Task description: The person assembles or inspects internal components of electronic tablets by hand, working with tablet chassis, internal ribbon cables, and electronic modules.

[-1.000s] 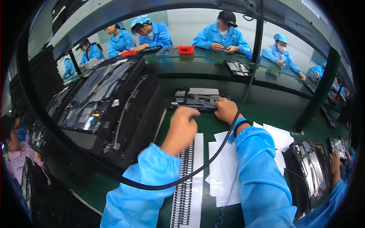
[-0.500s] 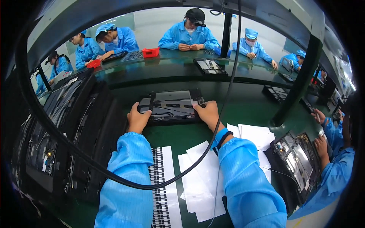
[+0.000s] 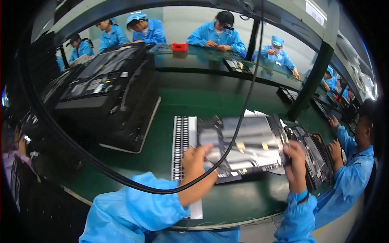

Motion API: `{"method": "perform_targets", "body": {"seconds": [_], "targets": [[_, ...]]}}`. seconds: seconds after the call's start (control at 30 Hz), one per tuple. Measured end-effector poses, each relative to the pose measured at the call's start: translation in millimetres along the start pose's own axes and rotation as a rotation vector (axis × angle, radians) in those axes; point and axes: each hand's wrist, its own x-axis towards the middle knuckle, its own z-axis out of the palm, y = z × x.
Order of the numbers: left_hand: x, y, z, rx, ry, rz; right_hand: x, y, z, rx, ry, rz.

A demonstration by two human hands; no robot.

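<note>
Cable: a black cable (image 3: 121, 178) is seen sweeping across the lower foreground, in front of the left sleeve and over the panel.
Left hand: the left hand (image 3: 197, 158) is closed on the left edge of a flat panel (image 3: 243, 148), fingers curled round the rim; how far the thumb reaches under cannot be told.
Right hand: the right hand (image 3: 295, 160) is clamped on the panel's right edge, fingers wrapped over the rim.
Panel: a thin rectangular piece, silvery face with a dark border and small yellow tabs, is held between both hands just above the green table (image 3: 178, 101), blurred and tilted slightly.
Under the panel: a white strip with rows of dark dots (image 3: 181, 141) lies on the table at the panel's left; white paper sheets (image 3: 255, 114) show past the far edge.
Handling note: the grip is judged best kept on the rims only, face untouched. Both edges should be held level so the thin piece is not twisted. The cable is judged a snag risk and is better kept off the face.
Left, middle distance: a stack of dark trays (image 3: 107, 87) holding device parts stands on the table.
Right: a neighbouring person's hands (image 3: 335, 148) are set at another dark assembly (image 3: 312, 152), apart from the held panel.
Far: a row of people in blue coats (image 3: 216, 34) is seated at the far side of the table; a small red box (image 3: 179, 46) sits there.
</note>
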Motion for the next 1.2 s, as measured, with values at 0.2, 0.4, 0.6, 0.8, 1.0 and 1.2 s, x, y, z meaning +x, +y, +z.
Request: {"method": "perform_targets", "body": {"seconds": [0.2, 0.4, 0.6, 0.8, 1.0, 1.2], "targets": [[-52, -5, 2, -0.019, -0.240, -0.002, -38, 31, -42, -0.100, 0.086, 0.046], [-64, -22, -85, -0.128, 0.563, 0.029, -44, 5, -43, -1.339, 0.069, -0.666], [-20, -8, -190, 0.056, 1.108, 0.404, -6, -64, 128, -0.821, -0.492, -0.860], [14, -14, -207, -0.048, 1.212, 0.326, 115, -23, 289, -0.624, -0.480, -0.535], [14, -10, -201, -0.129, 1.092, 0.328, 148, -1, 413, -0.246, -0.458, -0.408], [17, -3, -210, 0.022, 1.108, 0.335, 134, -11, 430, -0.210, -0.234, -0.638]]}}
